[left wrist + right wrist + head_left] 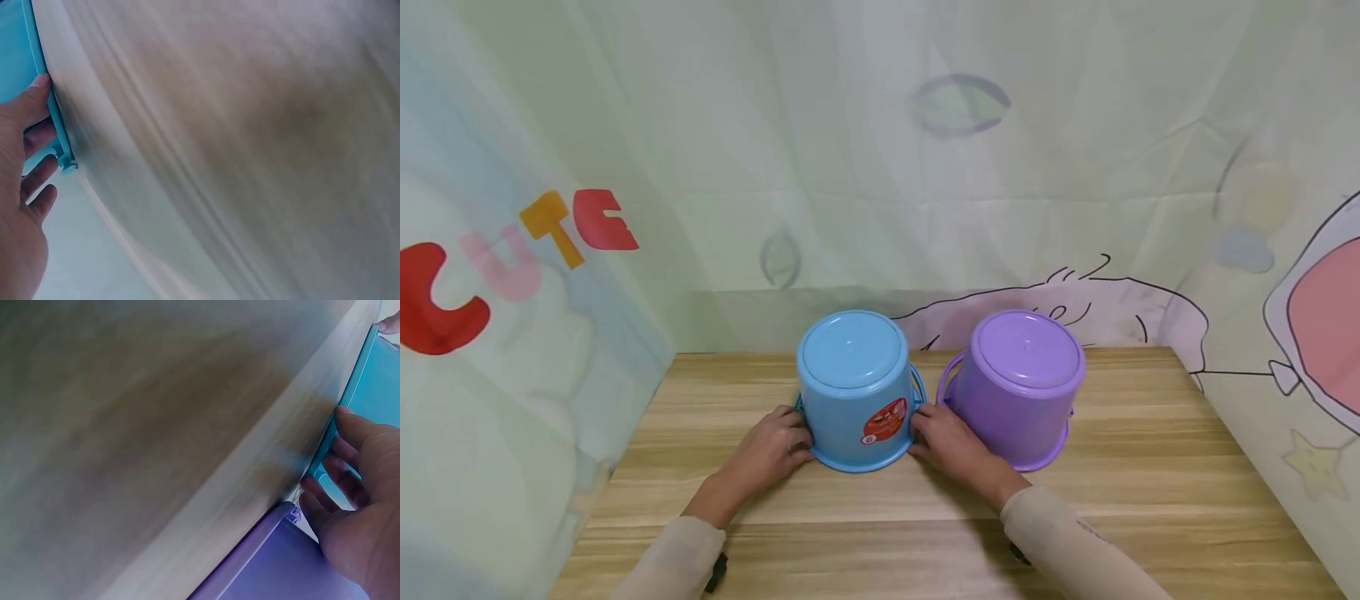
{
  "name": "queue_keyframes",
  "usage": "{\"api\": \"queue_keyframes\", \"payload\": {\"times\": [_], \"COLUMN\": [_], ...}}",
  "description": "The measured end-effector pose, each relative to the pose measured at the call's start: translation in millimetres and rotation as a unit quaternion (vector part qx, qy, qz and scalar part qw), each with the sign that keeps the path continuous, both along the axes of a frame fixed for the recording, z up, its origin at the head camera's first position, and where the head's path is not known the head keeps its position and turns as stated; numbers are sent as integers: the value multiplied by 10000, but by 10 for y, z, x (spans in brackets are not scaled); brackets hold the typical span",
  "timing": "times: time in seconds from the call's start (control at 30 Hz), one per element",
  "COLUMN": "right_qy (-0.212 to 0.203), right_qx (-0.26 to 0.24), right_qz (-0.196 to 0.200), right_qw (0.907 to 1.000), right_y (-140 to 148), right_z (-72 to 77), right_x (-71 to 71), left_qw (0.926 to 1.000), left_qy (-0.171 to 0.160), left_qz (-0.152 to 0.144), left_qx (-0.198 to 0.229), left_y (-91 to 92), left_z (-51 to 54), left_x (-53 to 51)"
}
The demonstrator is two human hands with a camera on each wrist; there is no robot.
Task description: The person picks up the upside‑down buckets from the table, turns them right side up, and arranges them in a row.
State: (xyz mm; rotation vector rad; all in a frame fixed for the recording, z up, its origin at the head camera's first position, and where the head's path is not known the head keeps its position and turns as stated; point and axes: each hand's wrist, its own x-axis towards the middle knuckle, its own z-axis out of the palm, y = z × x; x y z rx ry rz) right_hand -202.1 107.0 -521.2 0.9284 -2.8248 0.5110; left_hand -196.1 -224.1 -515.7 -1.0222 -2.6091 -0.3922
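Observation:
A blue bucket [852,417] stands upside down on the wooden table, its round base facing up and a red label on its side. At its left, my left hand [772,446] holds the lower rim, the thumb on the near side and the fingers farther round, as the left wrist view shows. My right hand [951,442] grips the same rim [325,440] from the right, its thumb and fingers bent about the edge. Close to the back of my right hand, a purple bucket [1018,417] is also upside down. The fingertips behind the blue bucket are partly hidden.
The wooden table [865,542] runs up to a pale printed cloth [850,242] hanging behind both buckets. More printed cloth encloses the left and right sides. The purple bucket's handle [947,375] sticks out toward the blue one.

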Motion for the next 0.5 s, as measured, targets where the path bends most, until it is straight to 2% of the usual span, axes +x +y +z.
{"api": "queue_keyframes", "payload": {"times": [0.2,0.5], "right_qy": [78,92], "right_qx": [-36,-159], "right_qz": [70,37], "right_qw": [9999,9998], "right_y": [9,7], "right_z": [-3,2], "right_x": [4,26], "left_qw": [9991,9980], "left_qy": [-320,-353], "left_qz": [277,524], "left_qx": [-50,50], "left_y": [29,18], "left_z": [25,-5], "left_x": [20,30]}}
